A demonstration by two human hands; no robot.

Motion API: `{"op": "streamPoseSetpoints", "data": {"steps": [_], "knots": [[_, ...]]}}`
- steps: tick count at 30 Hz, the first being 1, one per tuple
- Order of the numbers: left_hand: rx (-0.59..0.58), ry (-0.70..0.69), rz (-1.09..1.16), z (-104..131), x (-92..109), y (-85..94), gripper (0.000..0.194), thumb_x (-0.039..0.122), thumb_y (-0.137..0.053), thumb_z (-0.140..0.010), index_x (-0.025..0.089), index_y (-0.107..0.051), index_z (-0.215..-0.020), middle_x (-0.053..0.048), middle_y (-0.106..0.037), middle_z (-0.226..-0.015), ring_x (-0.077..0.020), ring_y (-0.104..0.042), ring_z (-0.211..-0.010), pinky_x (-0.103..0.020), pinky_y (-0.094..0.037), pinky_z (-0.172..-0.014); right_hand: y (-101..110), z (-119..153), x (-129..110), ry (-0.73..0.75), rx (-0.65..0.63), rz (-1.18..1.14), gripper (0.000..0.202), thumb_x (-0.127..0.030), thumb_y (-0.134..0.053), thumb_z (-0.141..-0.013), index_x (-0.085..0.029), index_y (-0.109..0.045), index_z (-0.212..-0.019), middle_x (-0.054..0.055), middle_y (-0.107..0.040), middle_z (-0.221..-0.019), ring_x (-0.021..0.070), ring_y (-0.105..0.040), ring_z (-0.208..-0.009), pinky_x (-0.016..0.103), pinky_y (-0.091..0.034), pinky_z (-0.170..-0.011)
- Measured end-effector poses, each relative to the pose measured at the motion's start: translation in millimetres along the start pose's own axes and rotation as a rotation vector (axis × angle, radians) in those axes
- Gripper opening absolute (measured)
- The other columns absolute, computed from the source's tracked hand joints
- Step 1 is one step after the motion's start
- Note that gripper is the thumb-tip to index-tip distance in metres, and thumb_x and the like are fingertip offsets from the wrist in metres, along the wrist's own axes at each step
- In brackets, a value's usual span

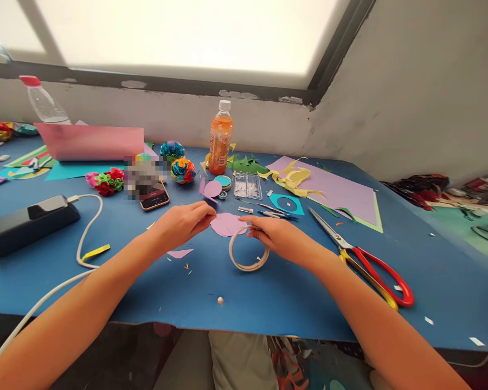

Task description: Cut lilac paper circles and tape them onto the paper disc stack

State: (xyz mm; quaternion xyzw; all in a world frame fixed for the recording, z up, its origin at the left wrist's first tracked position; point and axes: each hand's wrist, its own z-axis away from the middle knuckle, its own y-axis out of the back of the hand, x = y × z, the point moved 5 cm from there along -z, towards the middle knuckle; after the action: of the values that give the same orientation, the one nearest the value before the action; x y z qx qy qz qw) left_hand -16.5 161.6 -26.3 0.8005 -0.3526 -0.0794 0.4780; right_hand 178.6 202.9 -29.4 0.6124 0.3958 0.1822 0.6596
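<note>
A piece of purple paper (pixel 229 225) with a rounded, wavy outline lies between my hands. My left hand (pixel 189 219) is closed in a pinch at the paper's left edge. My right hand (pixel 274 234) grips a thin roll of tape (pixel 249 267), tilted up on its edge, with the index finger stretched toward the paper's right side. Just behind the paper sit small purple discs (pixel 212 189) and a round turquoise-topped container (pixel 223 181). Tweezers (pixel 272 214) lie beyond my right hand.
Large scissors (pixel 344 245) with red and yellow handles lie open at right. Behind stand an orange drink bottle (pixel 220 140) and paper flowers (pixel 183 170). A phone (pixel 155 199), a black device (pixel 28 222) with a white cable (pixel 82 238) and purple sheets (pixel 345 189) share the blue table.
</note>
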Motion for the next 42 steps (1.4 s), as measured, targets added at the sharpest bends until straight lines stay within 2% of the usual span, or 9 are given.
{"op": "streamPoseSetpoints", "data": {"steps": [6,13,16,20,24,27,30,36,42], "knots": [[-0.031,-0.006,-0.009,0,0,1.7,0.02,0.024,-0.038,-0.093,0.017,-0.057,-0.093,-0.004,-0.066,-0.086,-0.0102,-0.057,-0.063,-0.02,-0.041,-0.058,13,5,27,-0.171,-0.071,0.068,0.025,-0.02,-0.044,-0.088,-0.021,-0.066,-0.099,0.006,-0.072,-0.095,0.0212,-0.065,-0.081,0.029,-0.047,-0.066],[-0.184,-0.03,0.056,4,19,-11.5,0.019,0.021,-0.041,-0.089,0.019,-0.06,-0.09,-0.001,-0.067,-0.082,-0.0111,-0.06,-0.067,-0.02,-0.041,-0.059,24,33,42,-0.349,-0.059,0.072,0.035,-0.042,-0.045,-0.087,-0.02,-0.062,-0.109,0.009,-0.069,-0.104,0.0235,-0.064,-0.09,0.033,-0.049,-0.073],[-0.277,-0.032,0.085,6,25,-19.8,0.018,0.022,-0.044,-0.087,0.021,-0.062,-0.09,0.0,-0.07,-0.084,-0.0125,-0.063,-0.069,-0.021,-0.042,-0.06,30,66,55,-0.488,0.002,0.074,0.049,-0.053,-0.041,-0.086,-0.02,-0.057,-0.119,0.011,-0.062,-0.12,0.0261,-0.06,-0.103,0.035,-0.05,-0.081],[-0.379,-0.013,0.116,10,28,-27.2,0.019,0.027,-0.047,-0.087,0.022,-0.065,-0.089,0.0,-0.072,-0.083,-0.0151,-0.065,-0.07,-0.023,-0.042,-0.058,35,128,80,-0.784,0.121,0.169,0.054,-0.058,-0.044,-0.08,-0.017,-0.061,-0.11,0.014,-0.064,-0.116,0.0308,-0.061,-0.1,0.04,-0.049,-0.081],[-0.428,0.021,0.142,12,28,-27.0,0.019,0.025,-0.047,-0.085,0.023,-0.066,-0.082,0.003,-0.071,-0.076,-0.0142,-0.064,-0.065,-0.022,-0.04,-0.054,30,173,88,-0.887,0.136,0.191,0.051,-0.057,-0.043,-0.078,-0.017,-0.065,-0.101,0.014,-0.068,-0.106,0.0291,-0.065,-0.086,0.038,-0.051,-0.07],[-0.416,0.061,0.135,11,25,-22.4,0.023,0.026,-0.044,-0.086,0.022,-0.065,-0.079,0.002,-0.07,-0.073,-0.0137,-0.062,-0.062,-0.022,-0.039,-0.053,28,192,89,-0.968,0.176,0.217,0.063,-0.06,-0.044,-0.075,-0.012,-0.06,-0.114,0.017,-0.063,-0.115,0.029,-0.065,-0.087,0.037,-0.051,-0.07],[-0.379,0.103,0.098,7,20,-16.8,0.027,0.027,-0.04,-0.087,0.021,-0.066,-0.084,-0.001,-0.07,-0.076,-0.0154,-0.061,-0.063,-0.024,-0.039,-0.054,27,197,94,-1.028,0.185,0.252,0.069,-0.058,-0.045,-0.075,-0.006,-0.057,-0.118,0.022,-0.061,-0.115,0.0327,-0.063,-0.091,0.04,-0.05,-0.072],[-0.323,0.107,0.028,3,8,-12.3,0.028,0.028,-0.042,-0.088,0.019,-0.069,-0.087,-0.003,-0.071,-0.078,-0.0173,-0.062,-0.066,-0.025,-0.04,-0.057,27,180,102,-1.018,0.114,0.283,0.053,-0.052,-0.043,-0.081,-0.011,-0.062,-0.108,0.018,-0.066,-0.103,0.0316,-0.064,-0.089,0.035,-0.047,-0.066],[-0.216,0.069,-0.027,1,2,-6.0,0.029,0.027,-0.04,-0.09,0.019,-0.068,-0.088,-0.005,-0.072,-0.087,-0.0171,-0.065,-0.072,-0.024,-0.042,-0.058,32,181,90,-1.024,0.116,0.341,0.041,-0.045,-0.038,-0.085,-0.012,-0.059,-0.099,0.02,-0.065,-0.105,0.0317,-0.065,-0.087,0.036,-0.047,-0.065]]}}
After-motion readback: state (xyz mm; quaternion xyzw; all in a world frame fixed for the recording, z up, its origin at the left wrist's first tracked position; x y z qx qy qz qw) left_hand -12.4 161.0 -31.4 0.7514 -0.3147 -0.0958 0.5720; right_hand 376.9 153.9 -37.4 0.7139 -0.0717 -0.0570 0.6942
